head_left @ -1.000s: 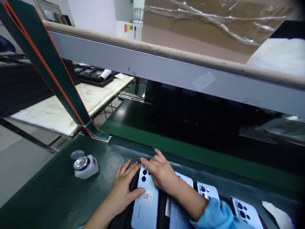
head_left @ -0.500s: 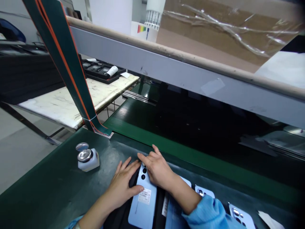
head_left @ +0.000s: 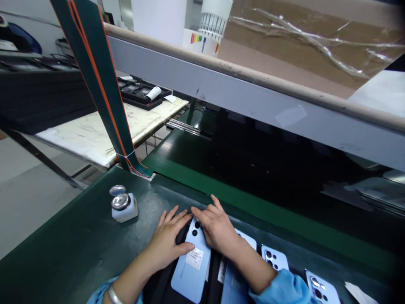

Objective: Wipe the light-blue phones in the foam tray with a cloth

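Note:
A light-blue smartphone [head_left: 187,274] lies back side up at a slant over a black pad or tray, its camera end away from me. It carries a white printed label [head_left: 194,258]. My left hand [head_left: 167,242] grips its left side, thumb on the back beside the label and fingers stretched towards the top corner. Across the camera end, my right hand [head_left: 218,230] holds the top edge with its index finger; its thumb is hidden. More blue phones sit to the right: one partly under my right forearm, another phone [head_left: 274,256] and a further phone [head_left: 322,287].
A small pump bottle [head_left: 124,209] with its metal lid raised stands on the green mat [head_left: 79,236] to the left. Beyond the mat runs a green conveyor belt [head_left: 177,162]. A grey shelf beam [head_left: 240,90] crosses above, bearing a cardboard box [head_left: 303,46]. White paper [head_left: 359,292] lies at right.
The phone's lower end has swung slightly left relative to my hands, and a pale strip now shows beside its right edge. Both hands keep their places on it. The camera view has shifted slightly.

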`<state>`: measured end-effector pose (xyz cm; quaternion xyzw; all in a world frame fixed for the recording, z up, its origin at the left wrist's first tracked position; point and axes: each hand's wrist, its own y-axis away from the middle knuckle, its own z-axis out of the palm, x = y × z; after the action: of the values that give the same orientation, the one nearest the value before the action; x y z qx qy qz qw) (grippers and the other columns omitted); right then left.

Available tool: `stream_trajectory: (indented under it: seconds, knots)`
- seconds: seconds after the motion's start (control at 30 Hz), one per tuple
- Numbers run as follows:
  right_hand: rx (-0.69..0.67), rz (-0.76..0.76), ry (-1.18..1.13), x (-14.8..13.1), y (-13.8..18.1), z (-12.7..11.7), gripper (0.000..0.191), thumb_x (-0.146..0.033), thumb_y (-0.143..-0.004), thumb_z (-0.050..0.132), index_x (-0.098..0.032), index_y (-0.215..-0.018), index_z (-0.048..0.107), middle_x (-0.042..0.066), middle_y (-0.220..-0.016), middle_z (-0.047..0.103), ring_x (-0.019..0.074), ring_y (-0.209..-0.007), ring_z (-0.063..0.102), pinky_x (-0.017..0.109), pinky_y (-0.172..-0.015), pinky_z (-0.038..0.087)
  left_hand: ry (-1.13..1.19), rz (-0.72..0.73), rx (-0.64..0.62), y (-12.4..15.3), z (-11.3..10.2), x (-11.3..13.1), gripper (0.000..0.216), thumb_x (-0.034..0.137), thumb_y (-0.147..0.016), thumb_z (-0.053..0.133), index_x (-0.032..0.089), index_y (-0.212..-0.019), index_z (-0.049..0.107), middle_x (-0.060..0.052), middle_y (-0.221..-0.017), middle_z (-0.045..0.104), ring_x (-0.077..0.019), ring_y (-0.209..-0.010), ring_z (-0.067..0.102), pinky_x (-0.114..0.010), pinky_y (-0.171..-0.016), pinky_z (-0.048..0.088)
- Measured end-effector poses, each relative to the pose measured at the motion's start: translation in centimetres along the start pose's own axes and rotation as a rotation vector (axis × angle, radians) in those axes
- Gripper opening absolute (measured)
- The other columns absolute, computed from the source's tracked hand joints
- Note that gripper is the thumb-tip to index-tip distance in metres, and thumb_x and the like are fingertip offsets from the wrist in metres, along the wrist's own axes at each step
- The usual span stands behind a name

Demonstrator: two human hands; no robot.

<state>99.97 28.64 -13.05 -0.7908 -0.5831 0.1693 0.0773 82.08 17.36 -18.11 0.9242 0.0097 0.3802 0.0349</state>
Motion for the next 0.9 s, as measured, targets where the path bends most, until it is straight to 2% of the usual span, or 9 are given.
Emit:
stream_trajectory:
  seconds: [0.13,0.3,0.47,0.57,0.67,0.73,0.83,0.9]
  knots:
    - [-0.038,0.008,-0.003,0.3,0.2,-0.2,0.058,-0.001,-0.076,0.044,-0.015,-0.131,0.057,0.006,-0.084,0.072,0.0203,-0.077,0.058,0.062,-0.116,0.025,0.008,-0.002,0.013,0.1,0.0,-0.1,0.079,0.052,-0.078,0.074,0.034,-0.148,0.041,-0.003,-0.156,0.039,-0.0346,-0.149,0.020,-0.064,-0.120,0.011]
    - [-0.016,0.033,0.050,0.7,0.2,-0.3,0.054,0.000,-0.076,0.044,-0.012,-0.127,0.059,0.007,-0.081,0.070,0.0202,-0.077,0.057,0.062,-0.115,0.025,-0.014,0.001,0.012,0.2,0.0,-0.2,0.079,0.055,-0.078,0.074,0.033,-0.147,0.043,-0.004,-0.156,0.039,-0.0346,-0.149,0.019,-0.064,-0.120,0.010]
    - [0.011,0.038,-0.009,0.2,-0.5,0.2,0.052,-0.001,-0.076,0.046,-0.013,-0.125,0.061,0.005,-0.080,0.069,0.0200,-0.077,0.057,0.061,-0.115,0.025,-0.018,-0.012,-0.015,0.1,0.0,-0.1,0.082,0.057,-0.079,0.073,0.033,-0.149,0.039,-0.003,-0.157,0.037,-0.0334,-0.149,0.018,-0.062,-0.121,0.009]
    - [-0.061,0.012,0.017,0.1,-0.6,-0.1,0.051,-0.002,-0.078,0.048,-0.015,-0.126,0.061,0.005,-0.083,0.071,0.0209,-0.078,0.057,0.062,-0.116,0.023,-0.025,-0.010,-0.018,0.1,-0.2,0.0,0.083,0.056,-0.079,0.073,0.033,-0.150,0.037,-0.001,-0.158,0.036,-0.0323,-0.150,0.017,-0.061,-0.121,0.008]
    - [-0.147,-0.007,0.081,1.0,-0.6,-1.3,0.051,-0.001,-0.077,0.049,-0.013,-0.124,0.063,0.006,-0.078,0.070,0.0224,-0.078,0.057,0.063,-0.115,0.023,-0.027,-0.018,-0.023,0.1,-0.3,0.0,0.079,0.055,-0.080,0.071,0.034,-0.149,0.039,-0.002,-0.157,0.037,-0.0320,-0.150,0.018,-0.061,-0.121,0.009]
    - [-0.096,0.054,0.063,1.8,-0.5,-2.1,0.049,0.000,-0.077,0.048,-0.013,-0.123,0.063,0.006,-0.078,0.070,0.0221,-0.078,0.059,0.063,-0.114,0.024,-0.028,-0.022,-0.027,0.1,-0.3,0.0,0.077,0.055,-0.080,0.072,0.034,-0.148,0.041,-0.002,-0.157,0.038,-0.0322,-0.150,0.018,-0.061,-0.121,0.010]
    - [0.108,0.223,-0.103,2.0,-0.3,-2.3,0.042,-0.005,-0.084,0.050,-0.017,-0.122,0.062,0.004,-0.086,0.072,0.0196,-0.083,0.062,0.059,-0.115,0.027,-0.033,-0.008,-0.016,0.1,-0.2,-0.1,0.076,0.055,-0.080,0.072,0.035,-0.147,0.042,-0.001,-0.156,0.038,-0.0320,-0.150,0.018,-0.061,-0.121,0.009]
    - [0.131,0.301,-0.220,1.4,-0.4,-1.6,0.042,-0.007,-0.084,0.054,-0.019,-0.124,0.060,0.002,-0.089,0.072,0.0187,-0.087,0.064,0.057,-0.115,0.028,-0.040,-0.002,-0.013,0.2,-0.1,-0.1,0.076,0.055,-0.081,0.071,0.035,-0.148,0.041,-0.001,-0.156,0.039,-0.0318,-0.150,0.017,-0.061,-0.121,0.008]
